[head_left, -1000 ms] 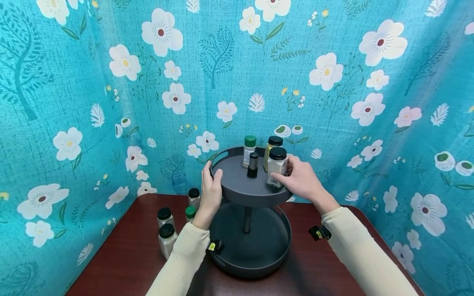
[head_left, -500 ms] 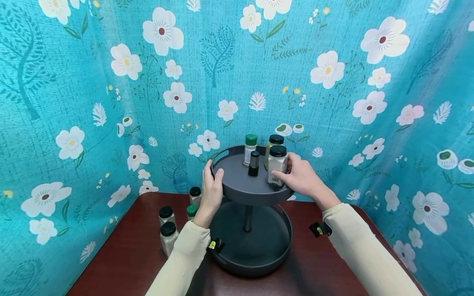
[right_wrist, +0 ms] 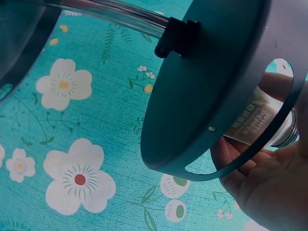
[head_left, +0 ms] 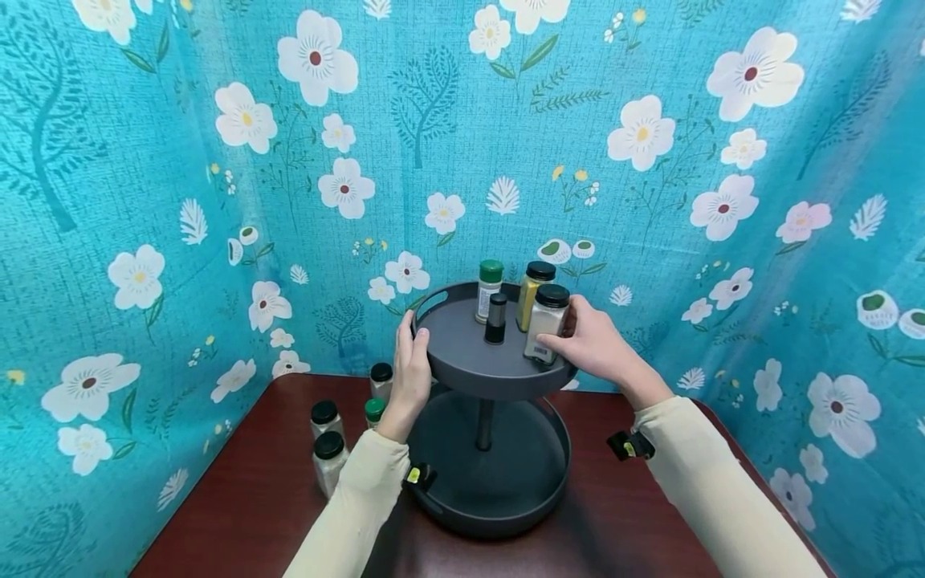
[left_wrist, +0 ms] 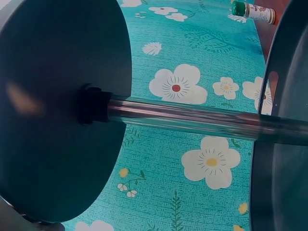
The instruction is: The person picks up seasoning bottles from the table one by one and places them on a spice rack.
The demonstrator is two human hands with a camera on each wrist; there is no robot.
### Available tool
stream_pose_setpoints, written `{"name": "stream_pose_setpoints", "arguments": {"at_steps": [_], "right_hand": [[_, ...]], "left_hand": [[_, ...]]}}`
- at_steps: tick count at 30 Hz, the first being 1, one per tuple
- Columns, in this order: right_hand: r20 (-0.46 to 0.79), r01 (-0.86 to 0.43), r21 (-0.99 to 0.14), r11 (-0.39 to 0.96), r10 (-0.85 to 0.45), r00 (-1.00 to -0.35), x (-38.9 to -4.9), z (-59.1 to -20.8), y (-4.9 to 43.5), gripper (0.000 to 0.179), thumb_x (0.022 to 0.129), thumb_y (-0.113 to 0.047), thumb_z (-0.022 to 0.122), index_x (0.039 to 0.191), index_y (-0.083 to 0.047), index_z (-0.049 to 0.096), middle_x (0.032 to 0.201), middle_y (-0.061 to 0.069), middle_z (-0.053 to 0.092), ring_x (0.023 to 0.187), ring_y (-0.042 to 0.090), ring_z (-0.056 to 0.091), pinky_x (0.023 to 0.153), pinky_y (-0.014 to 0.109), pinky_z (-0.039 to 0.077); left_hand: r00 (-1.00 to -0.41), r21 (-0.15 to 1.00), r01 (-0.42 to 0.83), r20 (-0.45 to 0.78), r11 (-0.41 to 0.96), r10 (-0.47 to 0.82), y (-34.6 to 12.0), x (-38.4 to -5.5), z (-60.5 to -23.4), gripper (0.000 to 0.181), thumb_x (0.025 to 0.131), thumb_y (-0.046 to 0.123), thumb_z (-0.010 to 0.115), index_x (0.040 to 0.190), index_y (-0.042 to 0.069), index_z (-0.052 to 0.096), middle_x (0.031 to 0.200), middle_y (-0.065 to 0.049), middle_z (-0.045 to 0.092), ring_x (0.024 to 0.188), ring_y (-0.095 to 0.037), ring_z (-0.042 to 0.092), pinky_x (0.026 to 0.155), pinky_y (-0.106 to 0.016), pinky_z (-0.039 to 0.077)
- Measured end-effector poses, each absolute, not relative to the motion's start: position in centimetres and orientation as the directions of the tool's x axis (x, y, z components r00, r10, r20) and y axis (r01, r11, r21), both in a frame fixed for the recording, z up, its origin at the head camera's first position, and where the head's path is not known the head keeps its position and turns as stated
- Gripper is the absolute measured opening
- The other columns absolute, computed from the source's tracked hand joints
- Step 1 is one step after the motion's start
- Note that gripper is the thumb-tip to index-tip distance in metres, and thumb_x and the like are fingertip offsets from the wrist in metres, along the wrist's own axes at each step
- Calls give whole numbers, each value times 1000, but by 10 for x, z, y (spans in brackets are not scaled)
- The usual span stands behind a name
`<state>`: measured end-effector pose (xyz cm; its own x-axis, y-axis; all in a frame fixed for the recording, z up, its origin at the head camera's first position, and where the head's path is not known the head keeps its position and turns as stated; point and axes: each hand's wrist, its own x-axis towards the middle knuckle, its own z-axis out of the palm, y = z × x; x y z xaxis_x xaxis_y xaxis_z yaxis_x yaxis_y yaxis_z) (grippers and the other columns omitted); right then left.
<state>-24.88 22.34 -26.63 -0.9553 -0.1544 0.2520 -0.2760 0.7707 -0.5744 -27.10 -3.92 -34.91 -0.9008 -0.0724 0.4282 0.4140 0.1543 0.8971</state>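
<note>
My right hand (head_left: 596, 341) grips a black-lidded spice jar (head_left: 543, 331) of pale powder between thumb and fingers. The jar leans, lid to the right, its base close over the right side of the upper tray (head_left: 462, 341) of a dark two-tier turntable. In the right wrist view, printing shows on the jar (right_wrist: 255, 120) through the tray's handle slot. At the upper tray's left rim rests my left hand (head_left: 409, 377), fingers extended along the outside, thumb raised. A green-capped shaker (head_left: 489, 293), a small black-capped bottle (head_left: 495, 321) and a yellow-filled jar (head_left: 531, 297) stand on that tray.
The lower tray (head_left: 484, 526) sits on the dark red table (head_left: 231, 490), joined to the upper one by a post (head_left: 484, 425). Left of it stand black-lidded jars (head_left: 329, 466) and a green-capped shaker (head_left: 374, 411). A flowered teal curtain (head_left: 405, 160) hangs behind.
The jar in my right hand has tipped, its lid moving right, and more of the yellow-filled jar behind it shows. My left hand stays at the rim.
</note>
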Motion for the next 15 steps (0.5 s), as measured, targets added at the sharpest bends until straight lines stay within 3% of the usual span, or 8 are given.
{"name": "stream_pose_setpoints", "arguments": {"at_steps": [6, 15], "right_hand": [[316, -301, -632, 714, -118, -942, -245, -270, 231, 81, 89, -49, 59, 144, 0, 25, 126, 20, 48, 114, 37, 53, 89, 50, 45], [477, -386, -633, 671, -55, -877, -242, -279, 253, 62, 97, -46, 44, 138, -1, 37, 127, 20, 50, 118, 37, 47, 94, 54, 40]], "left_hand": [[-895, 893, 430, 441, 135, -64, -38, -272, -351, 59, 101, 38, 28, 152, 14, 12, 156, -6, 12, 142, -22, 11, 111, -48, 13], [-885, 880, 452, 462, 145, -47, -40, -275, -351, 60, 100, 37, 27, 153, 15, 10, 157, -2, 9, 143, -19, 6, 112, -47, 9]]}}
